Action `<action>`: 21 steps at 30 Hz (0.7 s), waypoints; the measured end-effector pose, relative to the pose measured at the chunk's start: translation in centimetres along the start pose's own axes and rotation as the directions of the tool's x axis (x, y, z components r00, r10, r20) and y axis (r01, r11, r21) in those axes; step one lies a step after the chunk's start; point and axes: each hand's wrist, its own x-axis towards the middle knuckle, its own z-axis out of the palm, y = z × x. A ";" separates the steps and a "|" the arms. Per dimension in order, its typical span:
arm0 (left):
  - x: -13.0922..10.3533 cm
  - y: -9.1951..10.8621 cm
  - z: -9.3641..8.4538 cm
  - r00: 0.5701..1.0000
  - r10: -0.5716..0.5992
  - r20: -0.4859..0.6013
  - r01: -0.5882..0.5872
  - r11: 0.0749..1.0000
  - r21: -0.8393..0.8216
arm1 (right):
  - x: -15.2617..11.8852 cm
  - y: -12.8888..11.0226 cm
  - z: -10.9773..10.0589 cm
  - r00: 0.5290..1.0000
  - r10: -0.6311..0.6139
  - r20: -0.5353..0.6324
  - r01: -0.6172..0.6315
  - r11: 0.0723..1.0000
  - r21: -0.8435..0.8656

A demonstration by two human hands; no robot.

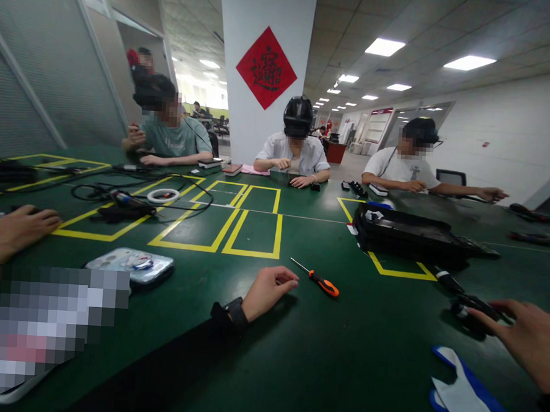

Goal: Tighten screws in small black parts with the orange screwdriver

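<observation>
On the green table, my left hand (270,288) hovers or rests near the middle, its fingers curled and pressed together; whether something small is between them is hidden. Just beyond its fingertips lies an orange and black screwdriver (319,281), its shaft pointing to the far left. At the right edge, my right hand (528,333) has its thumb and fingers around a black object with a cable (473,314). A blue and white glove-like item (473,395) lies in front of that hand.
An open black case (408,233) lies at the right behind yellow tape. Left are a phone (134,264), a white tape roll (162,195), black cables (126,206) and another person's hand (17,230). Three people sit across the table (314,239).
</observation>
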 end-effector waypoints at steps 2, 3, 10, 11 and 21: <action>-0.3 1.0 1.6 0.991 -0.101 0.087 0.119 0.965 -0.235 | -0.4 -4.8 -1.8 0.992 -0.125 0.002 0.124 0.990 0.066; -0.6 1.6 2.5 0.984 -0.124 0.130 0.162 0.925 -0.344 | -1.0 -7.6 -2.6 0.978 -0.210 0.006 0.206 0.966 0.157; -3.3 5.0 6.7 0.951 -0.127 0.282 0.279 0.745 -0.605 | -5.4 -22.4 -4.5 0.706 -0.699 0.115 0.480 0.591 0.649; -3.6 5.1 6.7 0.951 -0.136 0.277 0.284 0.738 -0.612 | -5.5 -23.0 -4.3 0.715 -0.695 0.075 0.487 0.573 0.660; -3.5 4.7 6.4 0.983 -0.075 0.166 0.162 0.777 -0.608 | -4.9 -23.5 -3.6 0.657 -0.753 -0.033 0.646 0.540 0.539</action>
